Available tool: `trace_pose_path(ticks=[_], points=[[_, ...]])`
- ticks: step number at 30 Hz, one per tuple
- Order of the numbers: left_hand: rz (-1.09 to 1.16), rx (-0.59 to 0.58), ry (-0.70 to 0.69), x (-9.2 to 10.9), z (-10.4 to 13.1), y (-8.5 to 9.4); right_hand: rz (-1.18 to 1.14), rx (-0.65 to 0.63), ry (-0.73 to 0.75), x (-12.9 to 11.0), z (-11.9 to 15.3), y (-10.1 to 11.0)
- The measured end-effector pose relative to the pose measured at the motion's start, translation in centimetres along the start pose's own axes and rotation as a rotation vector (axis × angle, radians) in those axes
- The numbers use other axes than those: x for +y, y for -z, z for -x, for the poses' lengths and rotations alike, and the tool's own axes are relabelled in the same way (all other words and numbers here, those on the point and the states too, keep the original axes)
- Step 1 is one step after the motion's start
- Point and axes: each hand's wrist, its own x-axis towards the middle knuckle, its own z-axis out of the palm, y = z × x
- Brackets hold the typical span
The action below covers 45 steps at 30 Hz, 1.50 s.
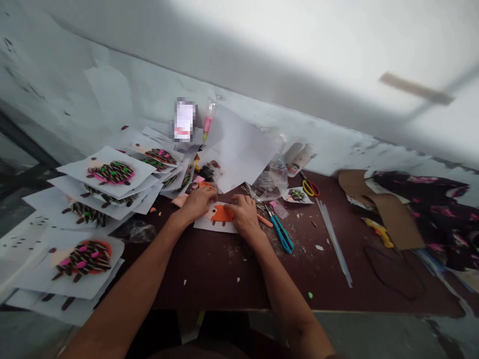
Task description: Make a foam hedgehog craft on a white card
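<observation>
A white sheet (202,224) lies on the dark red table in front of me. It bears an orange hedgehog-shaped cutout (221,213) with a pale face, a black eye and small brown feet. My left hand (200,203) is at the sheet's upper left, fingers bent and closed on its edge. From the other side, my right hand (245,214) grips the sheet with curled fingers, its thumb on the orange cutout's right end. The fingertips of both hands are partly hidden. Peach and orange scraps (181,199) lie just beyond my left hand.
Stacked hedgehog pictures (112,172) fill the left side. Teal-handled scissors (281,232), yellow-and-red scissors (310,187), glue sticks (335,244) and a yellow glue gun (379,232) lie to the right. Plastic bags (271,179) and a blurred phone (184,119) are toward the wall.
</observation>
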Motion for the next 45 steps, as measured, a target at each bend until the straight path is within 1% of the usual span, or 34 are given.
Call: trace_pose_path(ticks=[3,10,17,19,25,29,33,36,40,42,45], points=[[-0.008,0.001,-0.005,0.1,0.0,0.0,0.001,-0.002,-0.002,-0.3,-0.1,-0.1],[-0.008,0.003,-0.015,0.2,0.1,0.2,0.012,-0.035,0.045,-1.3,-0.4,0.2],[0.027,0.005,-0.015,0.0,0.0,0.2,0.003,-0.013,-0.01,-0.5,0.0,-0.1],[0.04,0.007,-0.02,-0.1,0.0,0.1,0.009,-0.02,-0.005,-0.3,0.0,-0.1],[0.024,0.015,-0.007,-0.3,0.0,-0.2,-0.001,-0.007,-0.049,0.2,0.3,0.1],[0.029,0.029,-0.024,-0.4,0.0,-0.3,-0.003,0.004,-0.025,0.5,0.6,0.2],[0.036,0.039,-0.001,-0.4,0.0,-0.3,0.001,-0.007,-0.036,0.5,0.6,0.1],[0.047,0.053,0.018,-0.3,-0.1,-0.1,-0.006,0.02,-0.042,0.4,0.7,0.2],[0.007,-0.031,0.06,0.1,-0.7,0.3,-0.014,0.018,-0.03,0.2,0.8,0.3],[-0.023,-0.086,0.076,0.4,-1.2,0.7,-0.011,0.009,-0.044,0.2,0.8,0.4],[-0.048,-0.151,0.116,0.7,-1.6,1.0,-0.011,0.034,-0.086,0.4,0.7,0.4]])
